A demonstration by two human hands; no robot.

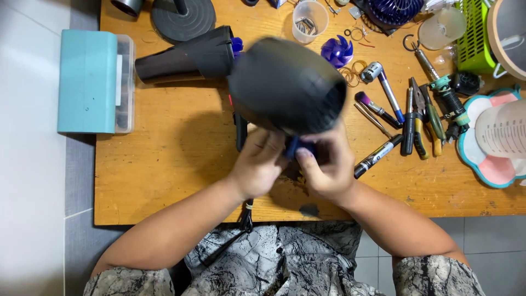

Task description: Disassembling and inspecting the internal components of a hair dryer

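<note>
I hold a black hair dryer body (285, 82) up over the wooden table (164, 181), blurred and close to the camera. My left hand (256, 164) and my right hand (323, 164) both grip its lower end, fingers around a small blue part (293, 147). A black cord (244, 219) hangs down off the table edge toward my lap. A black nozzle piece (186, 57) lies on the table behind the dryer, with a bit of blue at its end.
A teal-lidded box (87, 82) overhangs the table's left side. A purple fan impeller (336, 51), a clear cup (310, 21), markers, pliers and screwdrivers (419, 118) lie right. A green basket (472, 38), a measuring jug (501, 129) and a black round stand base (183, 16) sit at the back.
</note>
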